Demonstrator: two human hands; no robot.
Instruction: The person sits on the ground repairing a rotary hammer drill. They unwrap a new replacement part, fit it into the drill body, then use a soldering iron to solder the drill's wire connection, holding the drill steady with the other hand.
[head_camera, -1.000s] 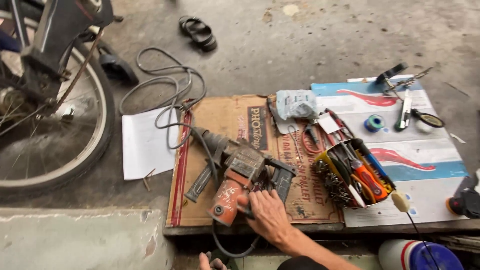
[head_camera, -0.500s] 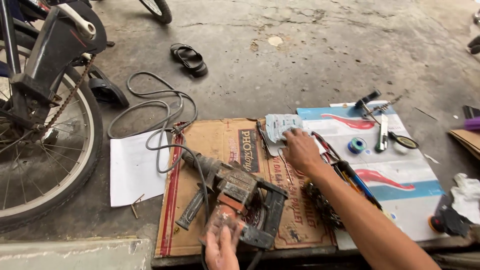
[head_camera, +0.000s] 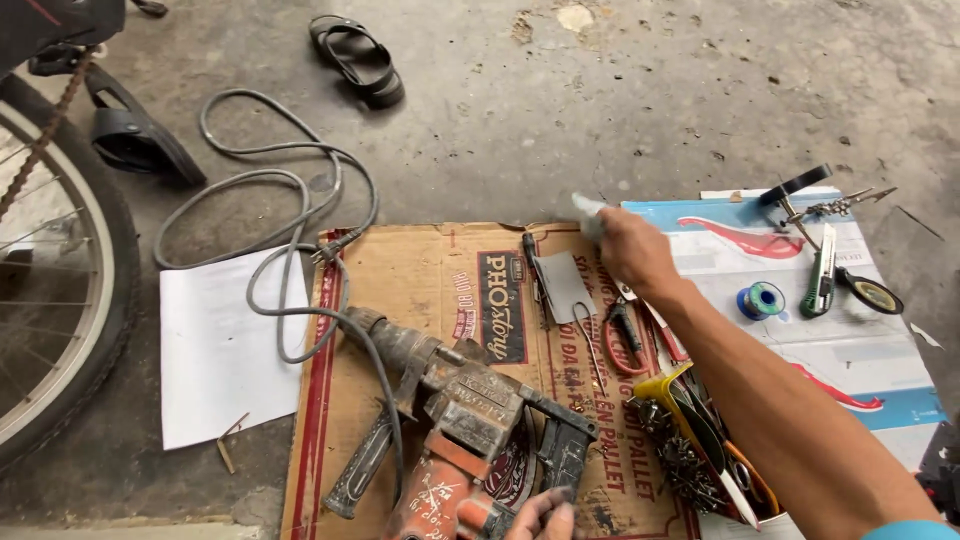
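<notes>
Hands first. Our right hand (head_camera: 632, 250) is up at about 1 o'clock, closed on a small pale, crumpled bag (head_camera: 588, 212). Half a second ago the bag lay flat on the cardboard and our hand was just reaching it. Now we hold it up off the cardboard, so we judge the pick-up is done.

Our left hand (head_camera: 545, 515) sits at 6 o'clock, at the picture's bottom edge. Its fingers rest on the big drill (head_camera: 470, 430), near the black handle. We see too little of it to tell if it grips. It has stayed on the drill.

The drill is heavy metal, orange and grey, rusty and dusty. Its long grey cord (head_camera: 290, 270) curls away to 10 o'clock like a soft snake.

Under it lies flat brown cardboard (head_camera: 420, 280), on the rough grey floor (head_camera: 650, 90). A flat grey square piece (head_camera: 565, 285) lies just below our right hand. Red-handled pliers (head_camera: 625, 335) lie near it. At 4 o'clock a yellow tray (head_camera: 700, 440) holds screws and tools. At 3 o'clock, on a blue and white sheet (head_camera: 880, 340), sits a small round spool (head_camera: 762, 300). White paper (head_camera: 225, 340) lies at 9 o'clock, beside a bike wheel (head_camera: 60, 300).
</notes>
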